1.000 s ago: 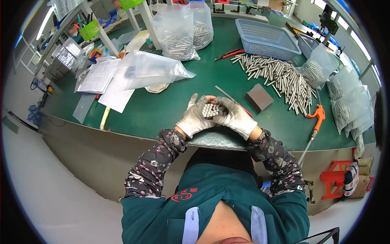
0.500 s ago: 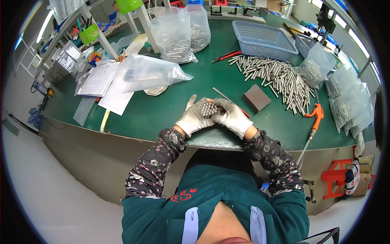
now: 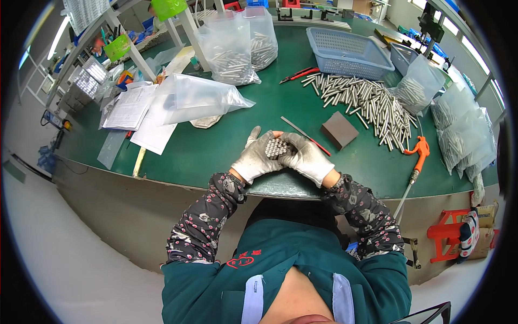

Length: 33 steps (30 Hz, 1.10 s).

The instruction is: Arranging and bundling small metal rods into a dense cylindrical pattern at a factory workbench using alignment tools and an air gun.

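A tight bundle of metal pins, seen end-on, is clasped between my two gloved hands near the front edge of the table. My left hand wraps the bundle from the left, its thumb raised. From the right, my right hand closes round the same pins. Both gloves are whitish with grey, dirty fingers. Just beyond my right hand lies a thin file with a red handle. A brown block sits to the right of it. Farther right spreads a heap of loose metal pins.
Behind the heap stands a blue plastic basket, with red-handled pliers beside it. An orange air gun lies at the right. Bags of pins stand at the back and right. Papers and a plastic bag cover the left.
The bundle has turned slightly in my hands, so its pin ends face up more plainly. Both hands keep their hold in nearly the same place.
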Available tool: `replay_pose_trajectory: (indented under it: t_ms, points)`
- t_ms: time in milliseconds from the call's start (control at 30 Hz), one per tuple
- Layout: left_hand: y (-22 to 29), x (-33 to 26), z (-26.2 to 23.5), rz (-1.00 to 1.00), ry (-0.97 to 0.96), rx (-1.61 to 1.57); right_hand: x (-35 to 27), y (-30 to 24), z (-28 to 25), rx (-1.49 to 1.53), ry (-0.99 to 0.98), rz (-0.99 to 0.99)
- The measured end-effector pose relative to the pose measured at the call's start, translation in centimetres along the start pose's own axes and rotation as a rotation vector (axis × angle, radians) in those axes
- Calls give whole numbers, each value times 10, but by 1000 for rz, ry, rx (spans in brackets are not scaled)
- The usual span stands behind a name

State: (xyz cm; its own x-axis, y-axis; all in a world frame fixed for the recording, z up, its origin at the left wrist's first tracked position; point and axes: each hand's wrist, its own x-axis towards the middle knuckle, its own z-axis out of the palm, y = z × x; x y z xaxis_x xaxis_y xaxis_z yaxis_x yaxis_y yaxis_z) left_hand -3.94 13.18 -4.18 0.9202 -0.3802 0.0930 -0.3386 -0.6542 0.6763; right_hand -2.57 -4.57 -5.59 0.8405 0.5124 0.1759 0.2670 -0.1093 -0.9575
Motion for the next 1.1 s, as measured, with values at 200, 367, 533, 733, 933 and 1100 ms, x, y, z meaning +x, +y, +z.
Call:
replay_pose_trajectory:
  t_ms: [200, 367, 533, 733, 933, 1100]
  points:
    - [-9, -1, 9, 64, 92, -240, 3, -10, -2, -176, -9, 25]
    - [-6, -3, 11, 37, 112, -281, 0, -60, -11, -561, 104, -98]
    - [-3, -4, 8, 4, 151, -184, 16, -69, -6, -934, 75, -464]
    - [-8, 1, 17, 136, 139, -363, 31, -64, 0, -1260, -79, -502]
    - [-14, 6, 21, 388, 426, -120, 31, -85, 13, -1598, -197, -497]
    - [-16, 2, 18, 203, 262, -178, 32, -86, -5, -1538, -123, -560]
